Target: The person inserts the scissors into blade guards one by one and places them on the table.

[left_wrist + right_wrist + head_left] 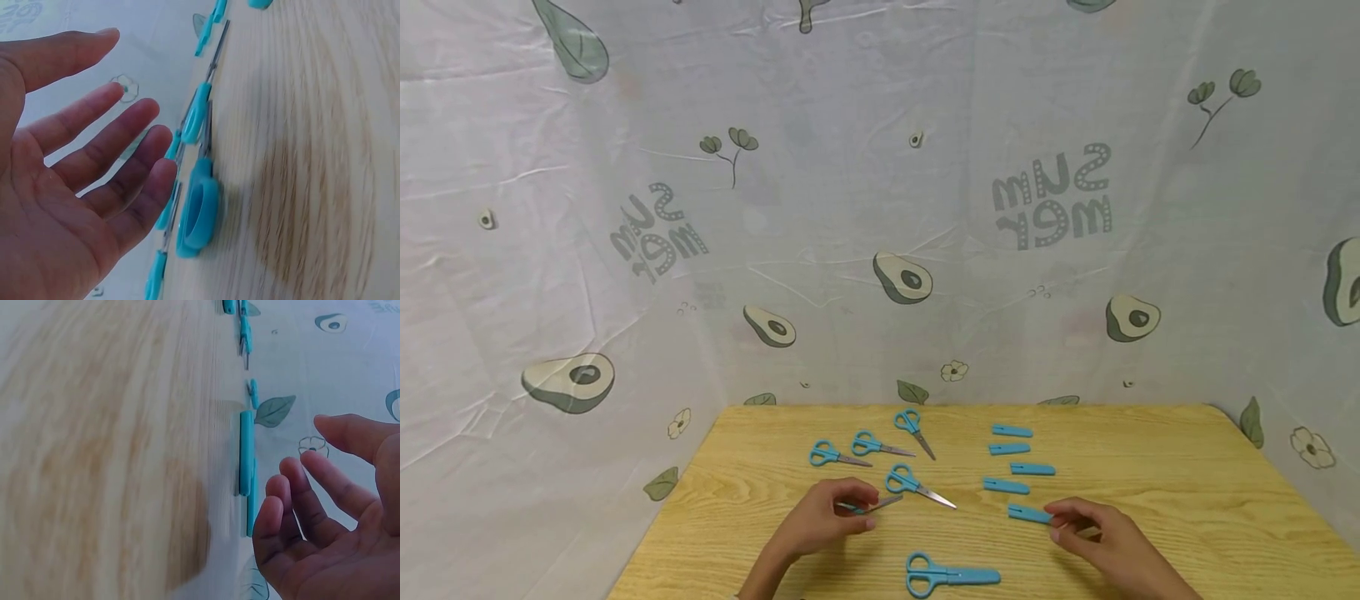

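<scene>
at bottom centre a pair of scissors (936, 575) sits in a blue sheath (976, 576), while the left hand (827, 521), by bare scissors (886, 503), and the right hand (1101, 533), by a loose cap (1028, 513) lower right, have parted, empty fingers.

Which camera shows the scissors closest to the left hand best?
The left wrist view: the scissors look big there, blue handles plainly visible. In the head view, the left hand hides most of the handles, though the blade sticks out. In the right wrist view, I can't pick them out.
</scene>
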A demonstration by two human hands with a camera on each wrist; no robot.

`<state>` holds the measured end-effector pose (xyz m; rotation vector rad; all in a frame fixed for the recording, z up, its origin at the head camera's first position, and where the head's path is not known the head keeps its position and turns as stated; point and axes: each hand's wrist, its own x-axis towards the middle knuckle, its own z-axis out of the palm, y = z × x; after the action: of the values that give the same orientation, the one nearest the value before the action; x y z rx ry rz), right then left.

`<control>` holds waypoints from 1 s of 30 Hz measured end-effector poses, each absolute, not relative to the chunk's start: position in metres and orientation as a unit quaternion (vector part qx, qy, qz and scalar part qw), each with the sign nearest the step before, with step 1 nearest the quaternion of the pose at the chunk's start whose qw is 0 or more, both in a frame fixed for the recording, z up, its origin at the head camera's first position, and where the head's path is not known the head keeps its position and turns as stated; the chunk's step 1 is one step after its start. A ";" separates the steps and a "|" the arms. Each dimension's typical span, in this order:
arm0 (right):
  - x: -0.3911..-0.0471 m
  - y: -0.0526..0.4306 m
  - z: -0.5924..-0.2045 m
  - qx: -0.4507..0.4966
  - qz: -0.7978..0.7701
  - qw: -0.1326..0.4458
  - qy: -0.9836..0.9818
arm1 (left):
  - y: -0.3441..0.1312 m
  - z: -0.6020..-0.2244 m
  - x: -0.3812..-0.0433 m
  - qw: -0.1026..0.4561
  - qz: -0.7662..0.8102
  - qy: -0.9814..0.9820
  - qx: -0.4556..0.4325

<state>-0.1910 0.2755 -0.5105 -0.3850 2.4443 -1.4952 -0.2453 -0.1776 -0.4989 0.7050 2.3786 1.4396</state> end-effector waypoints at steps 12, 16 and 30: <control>-0.192 0.280 -0.513 -0.115 -0.478 0.086 0.867 | -0.193 -0.499 -0.250 0.126 0.503 0.825 0.224; -0.192 0.280 -0.512 -0.097 -0.468 0.082 0.874 | -0.195 -0.500 -0.251 0.121 0.503 0.827 0.221; -0.193 0.279 -0.510 -0.055 -0.426 0.060 0.901 | -0.203 -0.504 -0.254 0.105 0.492 0.837 0.214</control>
<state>-0.1930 0.2786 -0.5095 -0.1652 2.7287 -1.2882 -0.2544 -0.2031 -0.5037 0.6293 2.4682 1.4506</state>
